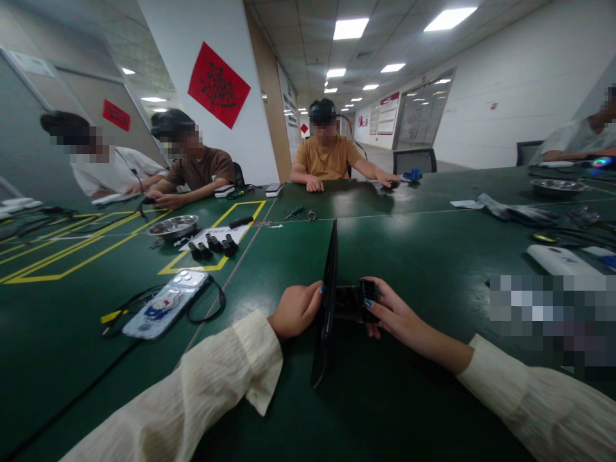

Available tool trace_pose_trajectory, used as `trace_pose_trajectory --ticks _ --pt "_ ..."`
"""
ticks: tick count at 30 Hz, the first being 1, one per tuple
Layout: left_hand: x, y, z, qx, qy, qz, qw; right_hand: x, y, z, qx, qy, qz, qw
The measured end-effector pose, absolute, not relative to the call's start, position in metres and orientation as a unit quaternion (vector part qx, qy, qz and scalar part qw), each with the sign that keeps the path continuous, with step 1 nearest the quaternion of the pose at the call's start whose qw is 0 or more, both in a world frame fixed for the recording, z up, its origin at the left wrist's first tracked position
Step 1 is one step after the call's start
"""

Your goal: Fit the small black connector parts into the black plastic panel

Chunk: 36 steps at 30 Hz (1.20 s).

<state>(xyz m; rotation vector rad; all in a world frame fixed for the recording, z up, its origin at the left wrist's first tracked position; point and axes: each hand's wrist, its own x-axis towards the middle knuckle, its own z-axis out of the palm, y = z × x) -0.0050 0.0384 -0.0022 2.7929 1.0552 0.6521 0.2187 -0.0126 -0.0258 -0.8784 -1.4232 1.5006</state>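
A thin, flat black panel stands on edge, nearly edge-on to me, just ahead in the middle. I cannot make out what device it is. My left hand is closed against the panel's left side, with its thumb at the surface; the other fingers are mostly hidden. On the right side, a dark bracket-like part sticks out from the panel. Closed round the outer end of that part is my right hand, thumb in front and fingers behind and below.
Left of my hands lies a phone in a patterned case beside a black cable. Further off are several black cylindrical parts and a metal bowl. A screwdriver lies ahead. People sit around the green table.
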Motion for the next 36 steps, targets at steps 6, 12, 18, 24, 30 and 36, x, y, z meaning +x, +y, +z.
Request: trace_pose_trajectory --ticks 6,12,18,24,30,36 --pt "-0.0062 0.0390 -0.0032 0.918 0.326 0.218 0.055 0.2186 -0.0127 -0.0253 -0.357 -0.569 0.604 0.430" --pt "-0.0054 0.0400 -0.0038 0.908 0.342 0.227 0.088 0.2181 -0.0112 -0.0276 -0.359 -0.567 0.601 0.435" --pt "-0.0065 0.0401 -0.0047 0.914 0.329 0.227 0.073 0.2187 -0.0109 -0.0277 -0.355 -0.570 0.601 0.433" --pt "-0.0051 0.0367 0.0014 0.912 0.341 0.216 0.081 0.2182 -0.0117 -0.0261 -0.359 -0.566 0.600 0.437" --pt "-0.0037 0.0357 0.0029 0.909 0.346 0.222 0.070 0.2193 -0.0104 -0.0285 -0.360 -0.572 0.598 0.431" --pt "-0.0040 0.0343 0.0040 0.907 0.345 0.229 0.070 0.2183 -0.0107 -0.0270 -0.364 -0.570 0.599 0.429"
